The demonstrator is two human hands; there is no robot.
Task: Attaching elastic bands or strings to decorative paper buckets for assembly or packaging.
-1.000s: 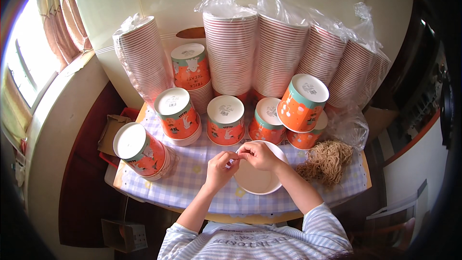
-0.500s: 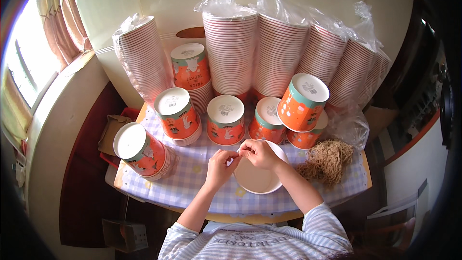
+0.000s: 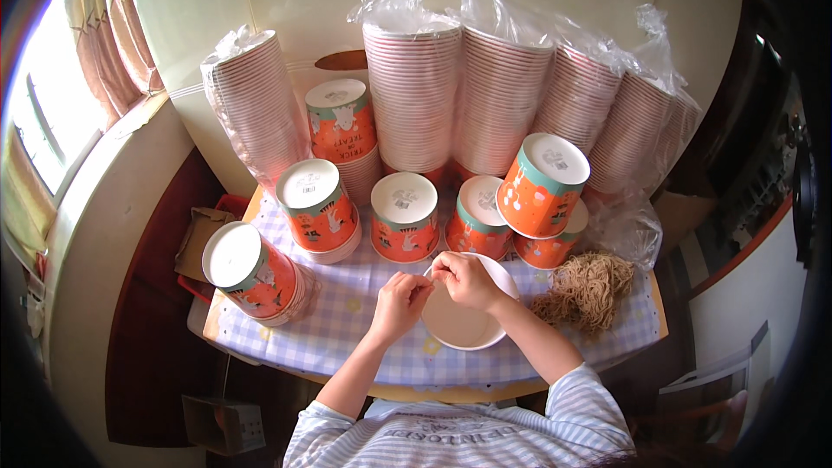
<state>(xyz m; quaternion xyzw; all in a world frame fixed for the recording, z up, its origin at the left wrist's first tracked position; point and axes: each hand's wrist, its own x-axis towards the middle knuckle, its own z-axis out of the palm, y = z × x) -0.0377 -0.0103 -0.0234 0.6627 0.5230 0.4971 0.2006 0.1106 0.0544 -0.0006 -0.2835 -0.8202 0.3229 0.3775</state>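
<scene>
Both hands (image 3: 399,305) (image 3: 465,282) — nearly as before — at cup (image 3: 457,321)

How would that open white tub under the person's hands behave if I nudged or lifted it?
The open white tub would probably feel light for its size, since its visible interior looks bare. Its round rim likely helps it hold shape. Standing mouth up on the checked tablecloth, it would likely slide rather than tip under a gentle push.

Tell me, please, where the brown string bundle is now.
In the head view, the brown string bundle lies on the right of the table, right of the open tub.
</scene>
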